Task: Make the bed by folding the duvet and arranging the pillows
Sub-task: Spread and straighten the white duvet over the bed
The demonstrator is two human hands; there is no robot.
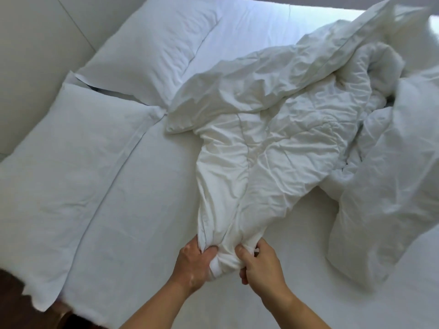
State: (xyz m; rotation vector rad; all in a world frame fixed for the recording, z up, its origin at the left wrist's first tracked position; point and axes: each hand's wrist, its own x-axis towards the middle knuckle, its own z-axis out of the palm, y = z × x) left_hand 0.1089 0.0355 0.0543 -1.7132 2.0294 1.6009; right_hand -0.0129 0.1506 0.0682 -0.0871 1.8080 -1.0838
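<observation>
Pale headboard [28, 55] running along the far left. 2 white pillows lying flat against it, near pillow [71, 174] and far pillow [154, 48], their corners almost meeting. White sheet [147, 210] showing bare between pillows and hands. Left hand [192, 267] gripping a bunched corner of the duvet [273, 138], fingers curled tight, thumb pressing into the cloth. Right hand [261, 264] clenching the same bunch just beside it, thumb on top, fingers wrapping under. Duvet stretching away from both hands in a narrow neck, then spreading crumpled over the bed's right half, 1 fold lying against the pillows' corners.
</observation>
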